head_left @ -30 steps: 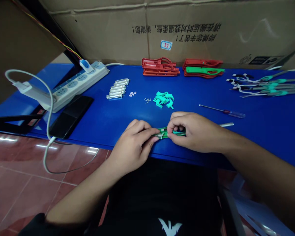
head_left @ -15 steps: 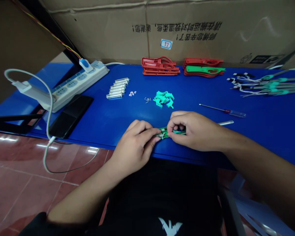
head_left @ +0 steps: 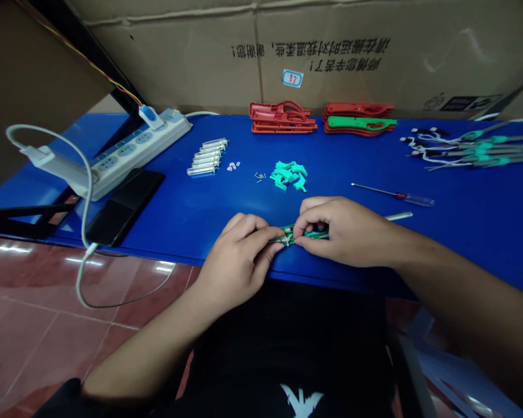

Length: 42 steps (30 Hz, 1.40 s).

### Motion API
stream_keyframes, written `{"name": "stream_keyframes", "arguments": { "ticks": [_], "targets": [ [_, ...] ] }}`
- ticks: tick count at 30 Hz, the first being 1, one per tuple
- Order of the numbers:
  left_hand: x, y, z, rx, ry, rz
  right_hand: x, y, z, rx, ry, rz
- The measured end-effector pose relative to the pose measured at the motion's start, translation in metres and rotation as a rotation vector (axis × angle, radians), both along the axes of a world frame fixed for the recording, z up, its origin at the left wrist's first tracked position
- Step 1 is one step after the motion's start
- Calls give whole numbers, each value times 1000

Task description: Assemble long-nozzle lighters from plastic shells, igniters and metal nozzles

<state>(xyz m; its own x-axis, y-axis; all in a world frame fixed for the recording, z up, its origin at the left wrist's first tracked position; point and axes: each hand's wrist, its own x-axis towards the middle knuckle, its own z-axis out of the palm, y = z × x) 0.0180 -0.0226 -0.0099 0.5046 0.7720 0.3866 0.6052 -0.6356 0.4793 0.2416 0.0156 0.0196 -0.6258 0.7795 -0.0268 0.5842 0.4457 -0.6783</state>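
Observation:
Between my hands, near the table's front edge, is a green plastic lighter casing [head_left: 292,227] with small whitish and clear parts inside it. My left hand [head_left: 237,255] is closed on its left end, thumb below and index finger on top. The right hand [head_left: 344,232] pinches at its middle with thumb and index finger; whatever tiny part lies under these fingertips is hidden. A metal tube [head_left: 400,216] sticks out beyond my right wrist, seemingly in line with the casing. Teal trigger pieces [head_left: 289,174] lie in a pile just past my hands, beside several tiny pins [head_left: 260,176].
Clear fuel tubes [head_left: 207,158] lie left of small pale bits [head_left: 232,166]. Red casings [head_left: 282,118] and a stack with a green casing on top [head_left: 361,123] stand at the back. A screwdriver [head_left: 394,194], wired nozzles [head_left: 483,150], a phone [head_left: 124,207] and a power strip [head_left: 135,148] surround the workspace.
The whole view has shifted slightly left. My right fingertips have edged a little left along the casing; both hands keep their hold.

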Motion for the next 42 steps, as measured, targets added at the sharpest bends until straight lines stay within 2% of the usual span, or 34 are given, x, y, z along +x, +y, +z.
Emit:
{"name": "stream_keyframes", "arguments": {
  "ticks": [18, 27, 32, 36, 39, 42],
  "targets": [
    [4, -3, 1, 6, 27, 23, 0, 0, -3, -13, 21, 5],
    [6, -4, -2, 22, 20, 46, -2, -1, -4, -28, 28, -45],
    [6, -3, -3, 13, 14, 46, -1, 0, 0, -46, 22, -46],
    [5, -2, -4, 4, 7, 51, 16, 2, 12, 37, 29, 12],
    [5, -2, -4, -11, -4, 41, 40, 2, 18, 199, -83, -31],
    [5, -1, -3, -23, -20, 30, 61, 1, 15, 203, -210, -67]
  ]
}}
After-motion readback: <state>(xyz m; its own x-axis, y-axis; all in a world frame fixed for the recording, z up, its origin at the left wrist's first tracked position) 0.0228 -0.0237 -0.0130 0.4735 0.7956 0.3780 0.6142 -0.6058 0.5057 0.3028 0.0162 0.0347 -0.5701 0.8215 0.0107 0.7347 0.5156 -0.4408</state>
